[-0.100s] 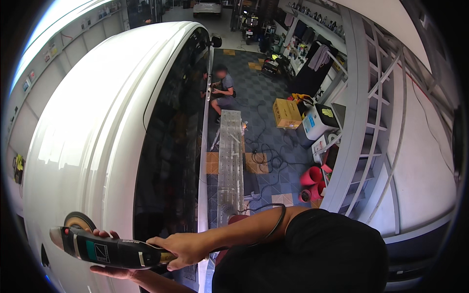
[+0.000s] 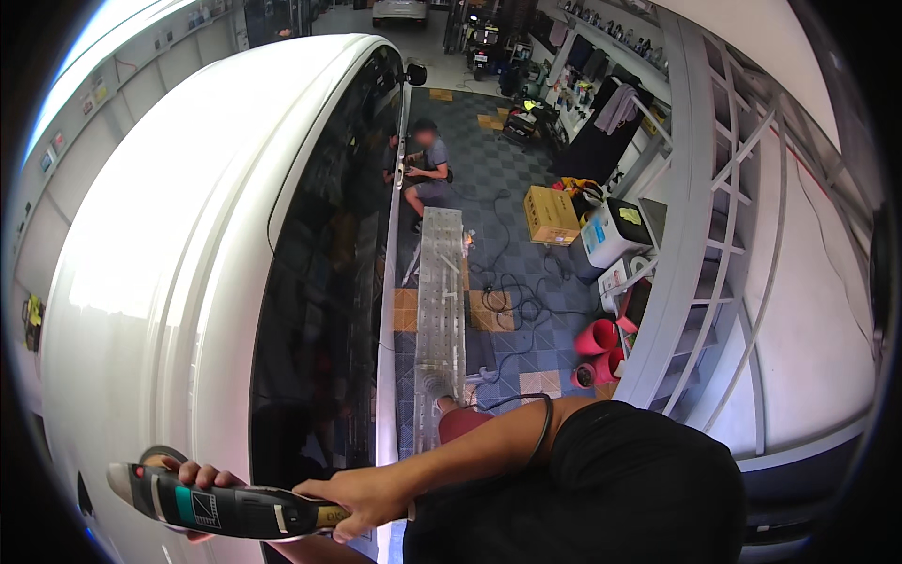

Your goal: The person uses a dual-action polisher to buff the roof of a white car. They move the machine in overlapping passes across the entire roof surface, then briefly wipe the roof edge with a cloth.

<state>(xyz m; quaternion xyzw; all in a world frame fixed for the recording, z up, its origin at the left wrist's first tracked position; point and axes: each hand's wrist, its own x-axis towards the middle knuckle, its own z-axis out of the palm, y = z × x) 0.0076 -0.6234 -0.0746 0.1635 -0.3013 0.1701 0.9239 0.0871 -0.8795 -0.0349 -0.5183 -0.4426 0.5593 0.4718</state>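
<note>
A black polisher (image 2: 246,512) with a teal band lies across the lower left, over the white car (image 2: 122,273). My left hand (image 2: 205,477) is closed round the polisher's front body, fingers curled over its upper side. Behind it, my right hand (image 2: 355,495) grips the rear handle. A round pad (image 2: 162,455) shows in part beyond the polisher's head, at the car's white roof; whether it presses on the paint I cannot tell. A dark cord (image 2: 543,428) loops over my right forearm.
My foot stands on a perforated metal platform (image 2: 440,310) beside the car. Farther along, a co-worker (image 2: 430,169) crouches by the car's side. Cables (image 2: 517,301) lie on the tiled floor. To the right are a cardboard box (image 2: 551,214), red buckets (image 2: 597,338) and metal framing (image 2: 723,216).
The polisher has shifted slightly right and down in the picture, with both hands on it. My left fingers now wrap farther over its body, and less of the pad shows.
</note>
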